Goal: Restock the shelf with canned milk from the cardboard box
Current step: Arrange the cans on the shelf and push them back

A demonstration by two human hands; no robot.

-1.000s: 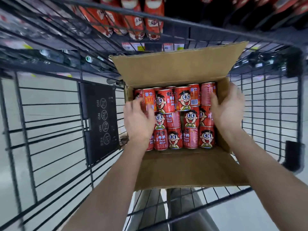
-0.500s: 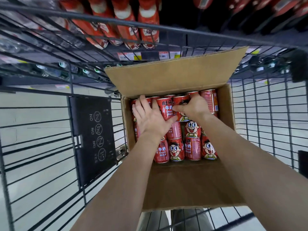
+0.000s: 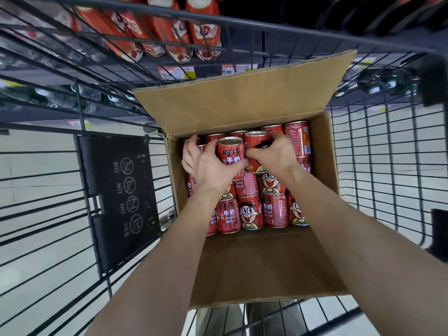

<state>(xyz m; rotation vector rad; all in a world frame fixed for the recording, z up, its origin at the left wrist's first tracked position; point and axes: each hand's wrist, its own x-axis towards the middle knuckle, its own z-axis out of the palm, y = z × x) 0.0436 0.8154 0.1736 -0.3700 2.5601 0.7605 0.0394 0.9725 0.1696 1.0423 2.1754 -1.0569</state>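
1. The cardboard box (image 3: pixel 261 263) sits in the wire cart (image 3: pixel 60 214); canned milk (image 3: pixel 251 212) fills its far half.
2. Inside the box, left hand (image 3: pixel 213 168) wraps one can (image 3: pixel 230 151); right hand (image 3: pixel 276 151) closes on its neighbour (image 3: pixel 256 141).
3. Lift straight up (cans packed tight), toward the shelf (image 3: pixel 169 27) beyond the box.

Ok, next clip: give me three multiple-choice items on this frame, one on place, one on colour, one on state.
1. Where does the cardboard box sit?
A. in a wire cart
B. on the floor
C. on a shelf

2. What colour are the cans?
A. blue
B. red
C. green

3. How are the box flaps?
A. taped shut
B. folded open
C. cut off

Answers: 1 A, wire cart mesh surrounds the box; 2 B, red labels show throughout; 3 B, the far flap stands up while the left hand and right hand grip cans.
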